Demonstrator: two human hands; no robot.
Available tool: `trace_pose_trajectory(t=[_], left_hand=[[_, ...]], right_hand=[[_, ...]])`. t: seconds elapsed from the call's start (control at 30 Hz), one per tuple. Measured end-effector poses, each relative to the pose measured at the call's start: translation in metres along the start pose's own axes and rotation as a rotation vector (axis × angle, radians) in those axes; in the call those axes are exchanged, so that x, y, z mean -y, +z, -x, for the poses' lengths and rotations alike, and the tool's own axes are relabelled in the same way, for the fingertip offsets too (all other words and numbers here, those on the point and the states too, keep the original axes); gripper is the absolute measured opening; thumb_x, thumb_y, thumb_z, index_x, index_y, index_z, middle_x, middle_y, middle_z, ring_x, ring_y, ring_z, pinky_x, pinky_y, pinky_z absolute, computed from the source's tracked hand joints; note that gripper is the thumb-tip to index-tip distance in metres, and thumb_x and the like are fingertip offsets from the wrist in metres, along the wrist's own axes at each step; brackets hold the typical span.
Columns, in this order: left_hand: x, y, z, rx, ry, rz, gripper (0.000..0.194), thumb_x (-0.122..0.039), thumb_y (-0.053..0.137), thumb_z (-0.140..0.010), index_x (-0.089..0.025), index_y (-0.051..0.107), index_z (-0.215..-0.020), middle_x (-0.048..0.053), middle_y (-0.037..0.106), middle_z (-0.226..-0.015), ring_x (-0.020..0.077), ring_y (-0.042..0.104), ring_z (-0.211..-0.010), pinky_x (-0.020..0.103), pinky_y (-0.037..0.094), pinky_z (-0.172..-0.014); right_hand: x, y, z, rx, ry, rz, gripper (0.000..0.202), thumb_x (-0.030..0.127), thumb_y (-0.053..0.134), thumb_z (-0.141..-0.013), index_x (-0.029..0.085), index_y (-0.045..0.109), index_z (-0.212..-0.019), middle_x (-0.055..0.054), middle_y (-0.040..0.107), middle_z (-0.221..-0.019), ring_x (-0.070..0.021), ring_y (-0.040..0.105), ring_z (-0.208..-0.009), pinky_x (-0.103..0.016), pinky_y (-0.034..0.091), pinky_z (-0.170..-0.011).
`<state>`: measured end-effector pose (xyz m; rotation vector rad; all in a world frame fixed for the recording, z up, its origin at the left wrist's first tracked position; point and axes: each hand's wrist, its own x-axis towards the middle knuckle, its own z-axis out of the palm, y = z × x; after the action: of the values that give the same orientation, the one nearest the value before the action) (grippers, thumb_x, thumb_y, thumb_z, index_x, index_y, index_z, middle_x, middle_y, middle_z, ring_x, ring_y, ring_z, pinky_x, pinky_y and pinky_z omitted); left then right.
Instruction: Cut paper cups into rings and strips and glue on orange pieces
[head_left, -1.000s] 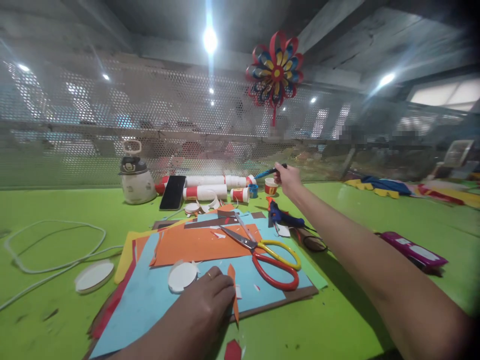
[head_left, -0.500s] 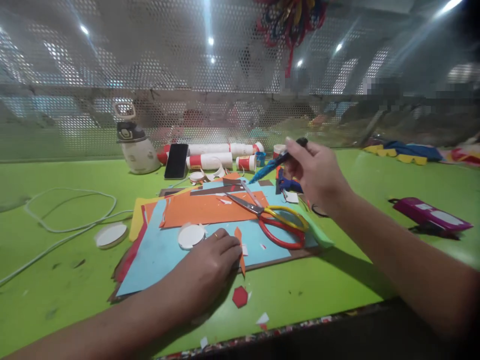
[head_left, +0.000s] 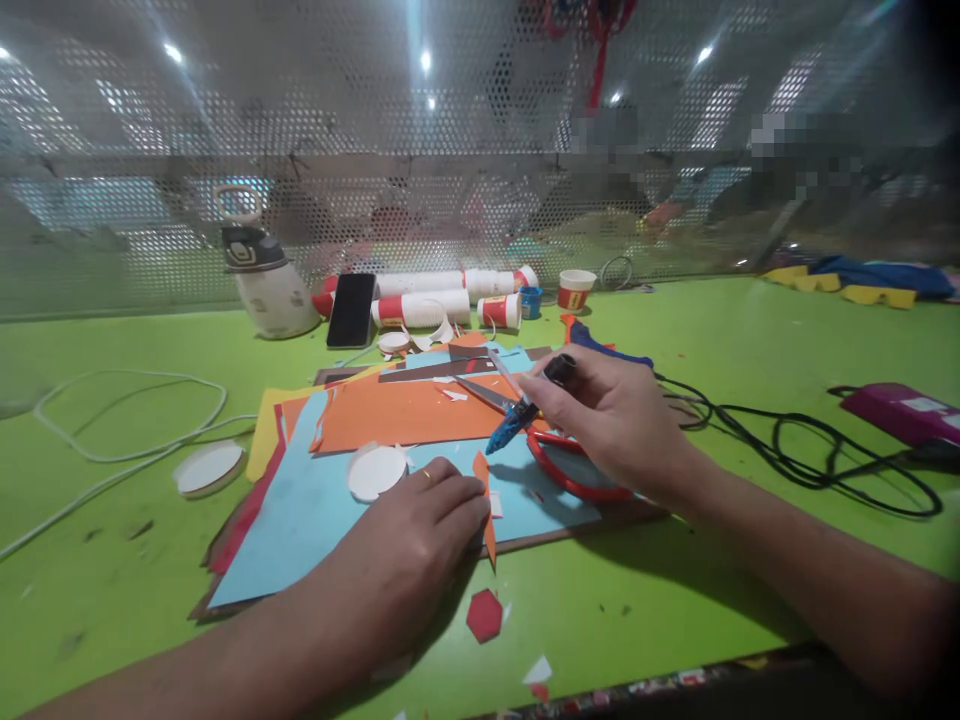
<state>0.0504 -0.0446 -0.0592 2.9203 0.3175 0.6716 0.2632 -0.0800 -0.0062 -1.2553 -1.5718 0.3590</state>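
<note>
My left hand (head_left: 431,520) rests on the light blue paper sheet (head_left: 300,540), fingers curled and closed at the edge of a narrow, pointed orange paper strip (head_left: 489,520). In my right hand (head_left: 622,415) is a blue pen (head_left: 510,425) with a black end, its tip pointing down just above the strip's upper end. Scissors (head_left: 581,487) with a red handle loop lie under my right hand, partly hidden by it. Beside my left hand is a white paper disc (head_left: 376,472). A red paper hexagon (head_left: 484,615) lies nearer me.
Behind the papers are a phone (head_left: 352,310), a white bottle (head_left: 274,295), stacked paper cups (head_left: 424,308) and an upright cup (head_left: 576,291). A blue and orange tool (head_left: 607,343) and a black cable (head_left: 780,435) lie right. A purple box (head_left: 900,413) sits farther right.
My right hand has moved down and toward me, bringing the pen tip near the orange strip and covering part of the scissors. My left hand stays on the strip. The view has shifted slightly.
</note>
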Motion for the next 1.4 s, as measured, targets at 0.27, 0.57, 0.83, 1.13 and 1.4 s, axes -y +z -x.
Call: trace_pose_trajectory(t=[0.27,0.57,0.83,1.13,1.4], left_hand=[[0.0007,0.0016,0.0011,0.016,-0.006,-0.011,0.023,-0.009,0.048,-0.083,-0.013,0.060,-0.102,0.013,0.066,-0.097,0.0231,0.058,-0.085,0.040,0.050,-0.076],[0.0006,0.0007,-0.0003,0.009,0.000,-0.008,0.023,-0.007,0.048,-0.083,-0.013,0.060,-0.102,0.013,0.066,-0.096,0.0229,0.057,-0.086,0.038,0.050,-0.073],[0.0014,0.0025,0.0016,0.010,-0.007,0.001,0.024,-0.007,0.049,-0.082,-0.013,0.061,-0.102,0.013,0.065,-0.095,0.0230,0.057,-0.085,0.039,0.049,-0.071],[0.0008,0.0008,-0.0003,0.009,0.004,0.003,0.025,-0.006,0.046,-0.083,-0.012,0.061,-0.102,0.013,0.066,-0.094,0.0225,0.057,-0.084,0.039,0.050,-0.071],[0.0013,0.0023,0.0009,0.003,-0.002,-0.004,0.024,-0.007,0.046,-0.083,-0.013,0.061,-0.100,0.013,0.066,-0.094,0.0233,0.057,-0.085,0.040,0.050,-0.070]], right_hand=[[0.0012,0.0020,0.0041,0.051,-0.028,0.107,0.022,0.035,0.059,-0.089,0.015,0.063,-0.080,-0.001,0.057,-0.069,-0.0146,0.049,-0.060,-0.030,0.037,-0.054],[0.0002,0.0034,0.0052,0.053,-0.029,0.137,0.022,0.036,0.059,-0.089,0.016,0.063,-0.081,-0.002,0.061,-0.071,-0.0149,0.052,-0.062,-0.029,0.039,-0.055],[-0.0011,0.0049,0.0041,0.065,-0.021,0.146,0.024,0.037,0.058,-0.089,0.015,0.062,-0.080,-0.001,0.059,-0.069,-0.0142,0.050,-0.060,-0.029,0.039,-0.054],[-0.0016,0.0056,0.0033,0.074,-0.020,0.159,0.024,0.037,0.057,-0.089,0.015,0.061,-0.079,0.000,0.057,-0.067,-0.0138,0.049,-0.059,-0.029,0.038,-0.054],[-0.0004,0.0057,0.0045,0.080,-0.017,0.164,0.022,0.036,0.057,-0.090,0.016,0.062,-0.081,-0.001,0.060,-0.071,-0.0145,0.052,-0.062,-0.029,0.040,-0.056]])
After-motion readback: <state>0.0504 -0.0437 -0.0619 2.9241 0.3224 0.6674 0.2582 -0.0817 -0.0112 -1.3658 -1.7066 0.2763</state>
